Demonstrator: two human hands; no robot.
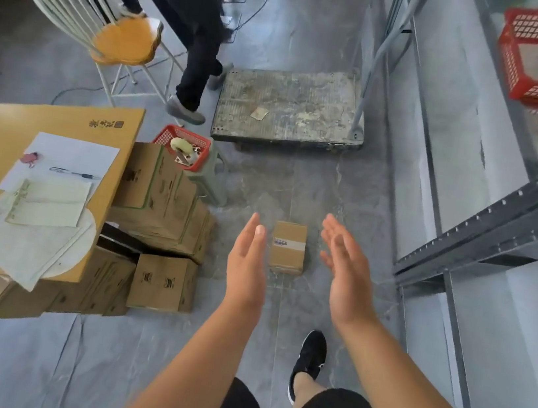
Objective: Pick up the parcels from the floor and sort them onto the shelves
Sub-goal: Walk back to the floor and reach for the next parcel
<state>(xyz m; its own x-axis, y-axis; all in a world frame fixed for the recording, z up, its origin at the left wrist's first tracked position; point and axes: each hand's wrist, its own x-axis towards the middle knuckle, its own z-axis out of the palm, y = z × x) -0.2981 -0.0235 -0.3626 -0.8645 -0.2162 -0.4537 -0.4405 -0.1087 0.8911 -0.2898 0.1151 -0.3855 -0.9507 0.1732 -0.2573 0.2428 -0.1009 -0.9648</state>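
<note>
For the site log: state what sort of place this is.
Probably a small storeroom or parcel-sorting room: metal shelving along the right, stacked cardboard boxes on the left, a flatbed trolley, and a taped parcel on the floor.

No legible text on parcel [288,247] label

Even, soft daylight with faint shadows; wide-angle lens bends the shelves [487,213] and chair [81,4] at the edges, where detail smears soft.

Grey floor [319,31], small parcel [288,247], stacked cartons [162,189], cart [288,104]
</note>
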